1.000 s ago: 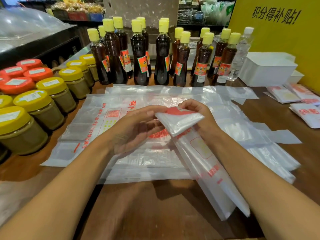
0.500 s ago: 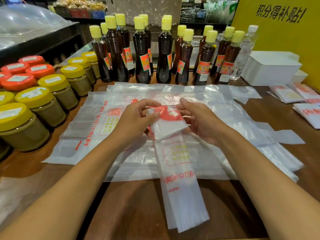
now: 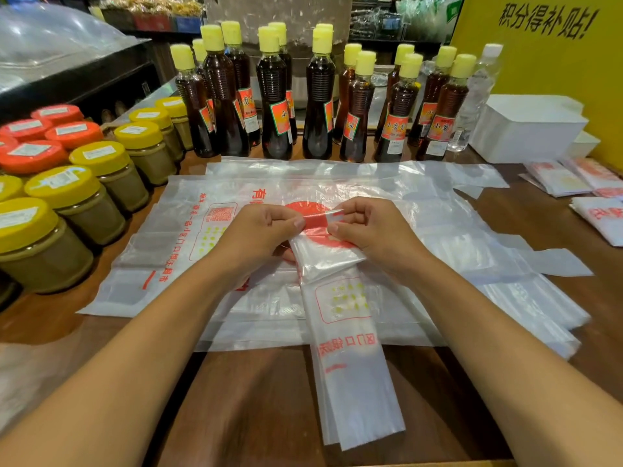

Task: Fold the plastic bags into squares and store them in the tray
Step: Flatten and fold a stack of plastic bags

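Note:
A clear plastic bag with red print, folded into a long narrow strip (image 3: 350, 358), lies toward me over a stack of flat bags (image 3: 438, 230) on the wooden table. Its far end is folded over into a small flap. My left hand (image 3: 259, 234) pinches the flap's left side with thumb and curled fingers. My right hand (image 3: 367, 227) pinches its right side and top edge. A white tray (image 3: 526, 129) stands at the back right, apart from both hands. Several folded bag squares (image 3: 573, 178) lie in front of it.
Dark sauce bottles with yellow caps (image 3: 317, 106) stand in a row behind the bags. Jars with yellow and orange lids (image 3: 67, 203) crowd the left side. A yellow sign (image 3: 539, 45) rises at the back right. Bare wood (image 3: 256, 399) lies near me.
The strip swung from slanting right to lying straight toward me. Both hands moved away from me, turned the folded end over and now pinch it from either side.

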Tool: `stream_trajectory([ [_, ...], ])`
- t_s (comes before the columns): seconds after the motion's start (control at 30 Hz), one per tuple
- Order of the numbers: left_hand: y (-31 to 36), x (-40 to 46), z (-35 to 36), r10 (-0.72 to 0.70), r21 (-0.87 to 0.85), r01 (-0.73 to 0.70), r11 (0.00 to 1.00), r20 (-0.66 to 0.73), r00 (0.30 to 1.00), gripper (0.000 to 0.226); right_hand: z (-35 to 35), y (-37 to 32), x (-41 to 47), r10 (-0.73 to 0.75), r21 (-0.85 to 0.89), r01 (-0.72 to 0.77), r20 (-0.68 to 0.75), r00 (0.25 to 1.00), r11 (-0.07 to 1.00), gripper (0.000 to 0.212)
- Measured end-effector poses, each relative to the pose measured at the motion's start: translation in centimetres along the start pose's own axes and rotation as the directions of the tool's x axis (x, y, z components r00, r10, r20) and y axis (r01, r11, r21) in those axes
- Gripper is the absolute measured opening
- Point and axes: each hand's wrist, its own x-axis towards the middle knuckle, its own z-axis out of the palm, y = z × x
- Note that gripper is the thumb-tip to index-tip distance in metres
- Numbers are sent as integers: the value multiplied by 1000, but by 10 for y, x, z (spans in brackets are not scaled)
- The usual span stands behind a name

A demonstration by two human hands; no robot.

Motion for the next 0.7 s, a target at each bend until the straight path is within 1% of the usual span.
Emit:
stream_trajectory([
  [0.03, 0, 0, 0, 13, 31, -13, 999, -7, 1000, 16, 0, -2, -2, 16, 39, -16, 10, 1000, 999, 9],
  [0.07, 1, -1, 0, 24, 56, -24, 998, -6, 1000, 15, 0, -2, -3, 31, 69, -32, 20, 999, 997, 12],
  [0.1, 1, -1, 1, 32, 71, -32, 997, 2, 999, 15, 0, -2, -3, 45, 81, -46, 17, 999, 996, 19],
  [0.17, 2, -2, 2, 36, 93, -38, 995, 18, 999, 17, -1, -2, -2, 44, 56, -43, -16, 999, 997, 31],
  [0.2, 2, -3, 2, 38, 105, -39, 994, 18, 999, 17, -1, -1, -1, 30, 37, -29, -37, 999, 999, 31],
  [0.37, 2, -2, 2, 72, 103, -71, 992, -6, 997, 20, 3, 2, 2, -31, -41, 27, -120, 992, 999, 23],
  [0.47, 3, -2, 4, 64, 47, -62, 997, -59, 996, 18, 8, 2, 0, -101, -90, 87, -171, 980, 992, 15],
  [0.5, 3, -1, 3, 39, 11, -39, 999, -49, 998, 21, 9, 1, 0, -120, -99, 101, -205, 971, 990, 15],
  [0.53, 3, 0, 0, 3, -20, -3, 1000, -1, 1000, 28, 8, 0, 1, -139, -102, 117, -243, 960, 988, 16],
  [0.6, 2, -1, -5, -72, -16, 75, 997, 162, 984, 48, 2, -2, 2, -185, -124, 156, -280, 942, 980, 18],
  [0.63, 1, -2, -6, -95, 25, 91, 995, 218, 971, 52, -1, -3, 1, -204, -137, 172, -271, 941, 976, 17],
  [0.7, -2, -2, -5, -104, 86, 85, 993, 238, 966, 46, -4, -3, 0, -209, -135, 180, -243, 947, 974, 17],
])
